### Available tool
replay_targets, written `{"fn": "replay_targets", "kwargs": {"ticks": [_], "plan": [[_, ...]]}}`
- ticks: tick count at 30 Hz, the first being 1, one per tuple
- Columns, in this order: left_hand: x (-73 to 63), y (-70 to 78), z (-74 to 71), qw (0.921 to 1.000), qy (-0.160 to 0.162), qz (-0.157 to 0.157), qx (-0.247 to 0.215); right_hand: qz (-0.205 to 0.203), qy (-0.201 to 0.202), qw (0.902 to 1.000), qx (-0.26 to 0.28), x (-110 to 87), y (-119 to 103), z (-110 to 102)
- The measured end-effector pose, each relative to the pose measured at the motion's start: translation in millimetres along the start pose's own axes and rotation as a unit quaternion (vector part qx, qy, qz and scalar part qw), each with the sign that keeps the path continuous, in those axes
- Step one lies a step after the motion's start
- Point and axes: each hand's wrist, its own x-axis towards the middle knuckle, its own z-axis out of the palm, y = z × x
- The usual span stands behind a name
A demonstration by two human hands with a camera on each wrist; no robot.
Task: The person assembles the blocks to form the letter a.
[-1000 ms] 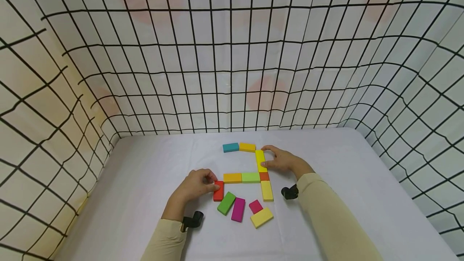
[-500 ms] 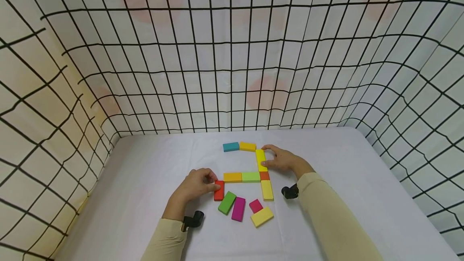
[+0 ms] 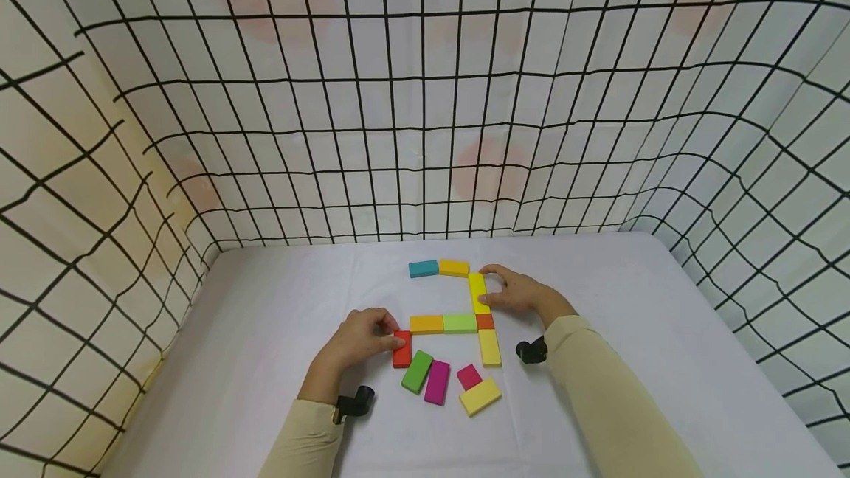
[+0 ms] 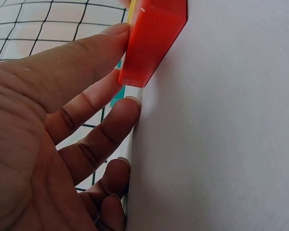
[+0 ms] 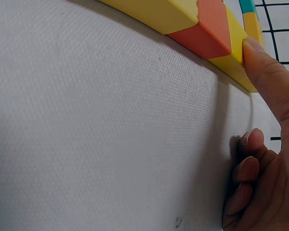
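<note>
My left hand (image 3: pixel 358 338) pinches a red block (image 3: pixel 402 350) between thumb and index finger at the left end of a layout of flat coloured blocks. In the left wrist view the thumb presses that block's edge, while the other fingers curl loosely beside it. My right hand (image 3: pixel 521 293) holds a bright yellow block (image 3: pixel 477 292) with its thumb on the side and index finger at the far end. This block meets an orange-red block (image 3: pixel 485 321), which joins a pale yellow block (image 3: pixel 490 349) and a light green block (image 3: pixel 460 324). An orange block (image 3: pixel 426 324) continues that row leftward.
Behind lie a teal block (image 3: pixel 423 268) and an amber block (image 3: pixel 454 268), end to end. Nearer me are a green block (image 3: pixel 417 372), a magenta block (image 3: pixel 437 382), a small crimson block (image 3: pixel 468 376) and a yellow block (image 3: pixel 481 397). Black wire mesh (image 3: pixel 425 131) surrounds the white table (image 3: pixel 265 301).
The red block has shifted very slightly to the right, and the green block near it too. Both hands keep nearly the same pose.
</note>
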Motion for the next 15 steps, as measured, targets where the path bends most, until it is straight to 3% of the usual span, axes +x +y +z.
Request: {"fn": "replay_targets", "kwargs": {"ticks": [15], "plan": [[-0.7, -0.1, 0.8, 1.0, 0.004, 0.002, -0.008, -0.008, 0.003, 1.0, 0.001, 1.4, 3.0, 0.4]]}}
